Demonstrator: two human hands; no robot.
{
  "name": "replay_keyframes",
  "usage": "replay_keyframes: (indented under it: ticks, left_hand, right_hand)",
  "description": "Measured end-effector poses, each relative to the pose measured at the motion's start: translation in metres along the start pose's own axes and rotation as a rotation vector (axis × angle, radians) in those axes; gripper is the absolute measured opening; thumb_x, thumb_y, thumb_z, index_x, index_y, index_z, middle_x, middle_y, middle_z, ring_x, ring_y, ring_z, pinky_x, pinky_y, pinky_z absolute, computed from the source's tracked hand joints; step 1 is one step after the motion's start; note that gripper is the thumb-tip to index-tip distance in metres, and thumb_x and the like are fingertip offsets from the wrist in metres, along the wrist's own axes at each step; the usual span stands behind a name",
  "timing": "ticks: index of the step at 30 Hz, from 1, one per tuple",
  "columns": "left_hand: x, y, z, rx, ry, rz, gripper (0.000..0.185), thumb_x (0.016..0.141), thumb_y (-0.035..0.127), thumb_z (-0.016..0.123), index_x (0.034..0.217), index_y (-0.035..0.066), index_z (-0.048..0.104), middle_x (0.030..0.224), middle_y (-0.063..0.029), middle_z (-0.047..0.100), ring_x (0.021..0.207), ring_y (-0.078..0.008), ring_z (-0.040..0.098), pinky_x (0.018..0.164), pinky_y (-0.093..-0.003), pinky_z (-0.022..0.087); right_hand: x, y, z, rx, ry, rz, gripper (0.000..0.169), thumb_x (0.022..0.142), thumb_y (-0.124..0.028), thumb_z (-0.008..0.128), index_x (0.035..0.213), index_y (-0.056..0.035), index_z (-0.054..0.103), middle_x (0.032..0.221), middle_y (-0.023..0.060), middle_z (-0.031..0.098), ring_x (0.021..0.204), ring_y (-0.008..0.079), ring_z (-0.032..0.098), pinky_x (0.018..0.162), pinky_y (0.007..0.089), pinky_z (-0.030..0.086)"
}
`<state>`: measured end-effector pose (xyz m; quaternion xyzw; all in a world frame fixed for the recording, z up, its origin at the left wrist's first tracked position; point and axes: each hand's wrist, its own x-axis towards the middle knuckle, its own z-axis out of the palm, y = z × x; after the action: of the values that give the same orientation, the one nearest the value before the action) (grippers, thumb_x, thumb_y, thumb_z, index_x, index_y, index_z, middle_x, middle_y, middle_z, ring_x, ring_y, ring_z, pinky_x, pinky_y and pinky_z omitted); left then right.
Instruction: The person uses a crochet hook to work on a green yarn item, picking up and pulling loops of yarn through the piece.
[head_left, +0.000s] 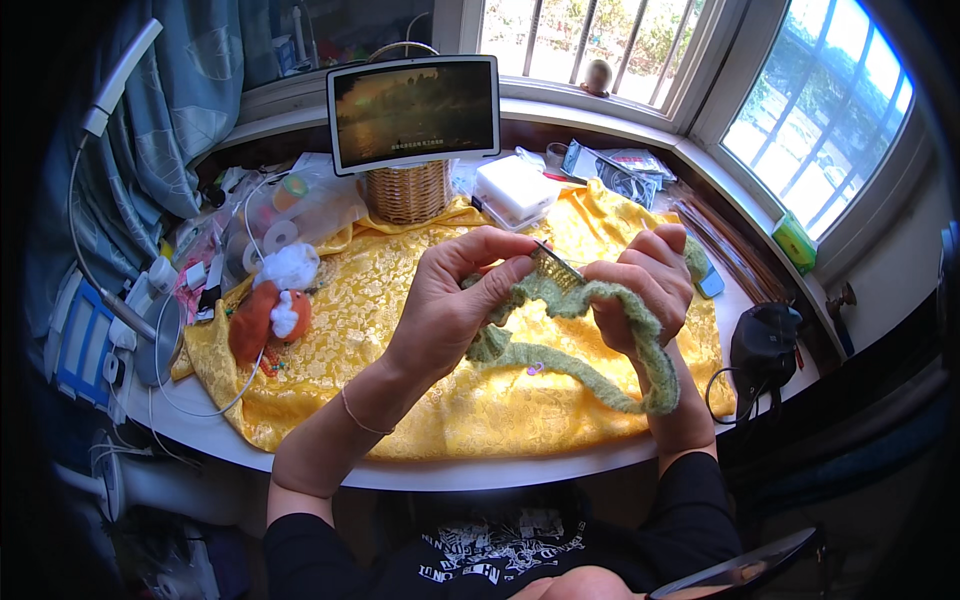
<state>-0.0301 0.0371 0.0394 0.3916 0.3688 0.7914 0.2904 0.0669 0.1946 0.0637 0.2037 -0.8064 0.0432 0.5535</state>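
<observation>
A light green knitted strip (577, 371) hangs in a loop between my hands, its lower part resting near the yellow brocade cloth (465, 420). My left hand (465, 292) pinches the upper edge of the knitting beside the tip of a dark knitting needle (541, 246). Fingers curled, my right hand (649, 285) grips the other end of the work, and part of the strip drapes over its wrist. A purple stitch marker (535, 368) is clipped to the strip. Behind my right hand sits a green yarn ball (695, 259), partly hidden.
A tablet (415, 112) leans on a wicker basket (409, 193) at the back. White plastic boxes (516, 187) stand beside it. Orange and white fibre (274, 304) lies left, near a lamp base (159, 341). A black bag (765, 349) and long thin sticks (731, 244) are at right.
</observation>
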Motion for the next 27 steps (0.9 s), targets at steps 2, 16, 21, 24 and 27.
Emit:
replay_keyframes:
  ticks: [2,16,21,24,27]
  left_hand:
    - [0.0,0.001,0.001,0.002,0.008,-0.003,0.016,0.084,0.006,0.056,0.098,0.0,0.059,0.091,-0.006,0.062,0.082,-0.0072,0.057,0.071,-0.0191,0.048]
    - [-0.001,0.001,0.0,-0.033,0.007,-0.011,0.016,0.084,0.006,0.056,0.098,-0.001,0.059,0.09,-0.0066,0.062,0.08,-0.0071,0.057,0.071,-0.0192,0.048]
    - [-0.003,-0.004,0.005,0.058,-0.032,-0.057,0.017,0.084,0.006,0.057,0.098,-0.002,0.059,0.088,-0.0057,0.062,0.078,-0.0072,0.058,0.068,-0.0186,0.047]
    - [-0.004,-0.008,0.005,0.18,-0.064,-0.013,0.017,0.083,0.006,0.057,0.098,-0.002,0.06,0.087,-0.0046,0.062,0.077,-0.0069,0.058,0.068,-0.0184,0.047]
    - [-0.005,-0.008,0.007,0.225,-0.045,0.003,0.017,0.083,0.006,0.057,0.098,-0.001,0.06,0.086,-0.0044,0.062,0.076,-0.0069,0.057,0.067,-0.0187,0.047]
  right_hand:
    - [0.0,-0.001,-0.001,-0.003,-0.008,0.006,0.026,0.083,-0.028,0.055,0.067,-0.0078,0.059,0.048,-0.0017,0.037,0.046,0.0145,0.036,0.061,0.0294,0.029]
    - [-0.001,-0.001,0.002,-0.044,0.009,-0.016,0.022,0.082,-0.026,0.056,0.07,-0.0076,0.058,0.049,-0.0007,0.039,0.046,0.0146,0.037,0.06,0.029,0.029]
    - [0.004,0.0,0.003,0.008,-0.099,0.074,0.027,0.067,-0.034,0.067,0.072,-0.0103,0.056,0.054,-0.0003,0.042,0.051,0.0155,0.041,0.057,0.0293,0.027]
    - [0.008,0.002,0.007,0.264,-0.28,0.193,0.059,0.053,-0.051,0.072,0.086,-0.0063,0.052,0.081,0.0091,0.05,0.075,0.0243,0.049,0.066,0.0344,0.034]
    - [0.009,-0.001,0.007,0.263,-0.119,0.106,0.074,0.051,-0.056,0.072,0.101,-0.0045,0.055,0.089,0.0105,0.051,0.083,0.0273,0.05,0.073,0.0376,0.037]
